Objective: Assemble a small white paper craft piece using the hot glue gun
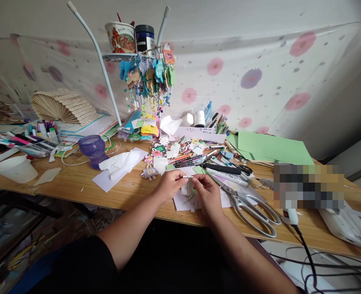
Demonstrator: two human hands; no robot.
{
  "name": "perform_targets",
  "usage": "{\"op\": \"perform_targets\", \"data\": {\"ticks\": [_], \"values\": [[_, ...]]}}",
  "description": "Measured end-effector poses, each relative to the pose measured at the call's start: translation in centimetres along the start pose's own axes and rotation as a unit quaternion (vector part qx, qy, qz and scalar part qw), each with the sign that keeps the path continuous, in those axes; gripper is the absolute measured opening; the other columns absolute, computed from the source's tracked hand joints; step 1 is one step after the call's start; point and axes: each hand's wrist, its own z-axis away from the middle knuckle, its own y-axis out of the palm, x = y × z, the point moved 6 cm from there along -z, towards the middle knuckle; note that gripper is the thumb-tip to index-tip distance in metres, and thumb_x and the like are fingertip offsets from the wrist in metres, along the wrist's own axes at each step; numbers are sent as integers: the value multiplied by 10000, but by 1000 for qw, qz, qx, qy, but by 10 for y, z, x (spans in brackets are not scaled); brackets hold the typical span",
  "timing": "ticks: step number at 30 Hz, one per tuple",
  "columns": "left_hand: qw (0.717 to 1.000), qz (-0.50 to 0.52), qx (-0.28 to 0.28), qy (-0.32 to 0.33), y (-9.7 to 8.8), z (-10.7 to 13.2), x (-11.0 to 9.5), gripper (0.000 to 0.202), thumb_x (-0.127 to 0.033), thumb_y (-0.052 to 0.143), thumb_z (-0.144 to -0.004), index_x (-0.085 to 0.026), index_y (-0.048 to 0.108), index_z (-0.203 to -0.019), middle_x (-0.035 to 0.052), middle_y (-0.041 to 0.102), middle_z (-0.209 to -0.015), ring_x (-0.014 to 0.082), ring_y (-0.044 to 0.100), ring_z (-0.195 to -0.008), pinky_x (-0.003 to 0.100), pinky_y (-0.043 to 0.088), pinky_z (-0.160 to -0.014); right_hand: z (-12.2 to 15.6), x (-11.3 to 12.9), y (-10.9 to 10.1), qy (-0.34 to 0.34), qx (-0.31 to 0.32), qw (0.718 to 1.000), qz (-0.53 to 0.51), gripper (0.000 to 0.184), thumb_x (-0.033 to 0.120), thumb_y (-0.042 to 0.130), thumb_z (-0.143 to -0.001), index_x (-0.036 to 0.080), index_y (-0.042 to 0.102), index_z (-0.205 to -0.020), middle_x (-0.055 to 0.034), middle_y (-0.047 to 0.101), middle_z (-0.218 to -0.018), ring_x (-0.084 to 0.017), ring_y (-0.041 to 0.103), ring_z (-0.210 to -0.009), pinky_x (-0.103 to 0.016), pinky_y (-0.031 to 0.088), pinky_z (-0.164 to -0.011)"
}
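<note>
Near the table's front edge, my left hand and my right hand meet, fingertips closed on a small piece of white paper. The piece hangs down between them over a white sheet strewn with thin paper strips. Just right of my right hand lies a pair of large silver scissors, its handles toward the front edge. A small paper figure with a face lies left of my left hand. Green paper scraps sit behind my fingers.
Pens and small paper cutouts pile up behind my hands. To the left are a purple cup, crumpled tissue and a white tub. Green sheets lie back right. At right, a white plug with a black cable borders the edge.
</note>
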Motion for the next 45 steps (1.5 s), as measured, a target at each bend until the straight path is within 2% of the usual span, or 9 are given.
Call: {"op": "perform_targets", "data": {"ticks": [7, 11, 14, 17, 22, 31, 36, 40, 45], "values": [[999, -23, 28, 20, 4, 2, -5, 182, -328, 597, -730, -149, 565, -731, -33, 498, -620, 94, 436, -566, 222, 338, -541, 1, 0, -1, 2, -4, 1000, -16, 185, 367, 622, -756, 191, 592, -707, 18, 545, -647, -134, 472, -588, -259, 389, -565], [998, -59, 14, 32, 2, 3, -7, 192, -331, 619, -723, -153, 585, -785, -18, 539, -669, 111, 478, -612, 230, 372, -572, 0, -2, 1, 3, 5, 1000, -24, 181, 365, 615, -766, 196, 584, -709, 12, 548, -657, -139, 474, -599, -264, 387, -575], [997, -56, 8, 52, 2, 2, -10, 150, -305, 592, -745, -156, 580, -748, -5, 560, -705, 124, 506, -664, 240, 398, -625, 0, -3, 3, 10, 15, 999, -30, 179, 362, 619, -766, 194, 588, -713, 16, 545, -643, -136, 471, -588, -262, 385, -571], [997, -46, 1, 57, 0, 1, -11, 141, -290, 567, -761, -159, 569, -707, -13, 537, -673, 119, 489, -647, 237, 389, -619, 1, -3, 5, 17, 30, 999, -41, 177, 366, 632, -756, 191, 604, -750, 6, 576, -668, -140, 496, -609, -262, 401, -581], [998, -18, -33, 42, -6, 1, -7, 157, -308, 573, -757, -164, 574, -693, -23, 517, -637, 116, 466, -617, 236, 372, -602, 2, -3, 9, 28, 45, 997, -51, 199, 383, 642, -747, 192, 612, -792, -2, 598, -697, -138, 500, -612, -253, 400, -563], [1000, 23, -13, 15, -3, 1, -7, 163, -318, 605, -737, -161, 580, -704, -25, 520, -645, 108, 453, -608, 234, 360, -593, 3, -4, 8, 42, 47, 998, -30, 215, 391, 609, -766, 188, 572, -706, 26, 530, -611, -115, 429, -531, -237, 339, -498], [999, 7, -41, 26, -7, 0, -5, 144, -295, 598, -741, -161, 584, -689, -19, 529, -662, 118, 471, -648, 239, 367, -617, 4, -3, 9, 47, 57, 997, -16, 228, 411, 608, -761, 185, 594, -738, 15, 560, -637, -127, 459, -554, -244, 362, -521], [997, 36, -66, 6, -10, 0, 2, 153, -304, 595, -744, -162, 574, -694, -29, 516, -636, 109, 456, -615, 235, 352, -593, 3, -5, 11, 49, 70, 996, 2, 250, 432, 598, -759, 184, 602, -725, 22, 542, -606, -130, 447, -538, -249, 352, -517], [996, 66, -63, -21, -9, 1, 3, 172, -318, 611, -727, -156, 572, -684, -34, 505, -613, 100, 449, -589, 224, 354, -567, 3, -7, 9, 45, 63, 996, 36, 233, 410, 593, -763, 189, 578, -691, 26, 520, -590, -134, 428, -542, -253, 334, -531]]}}
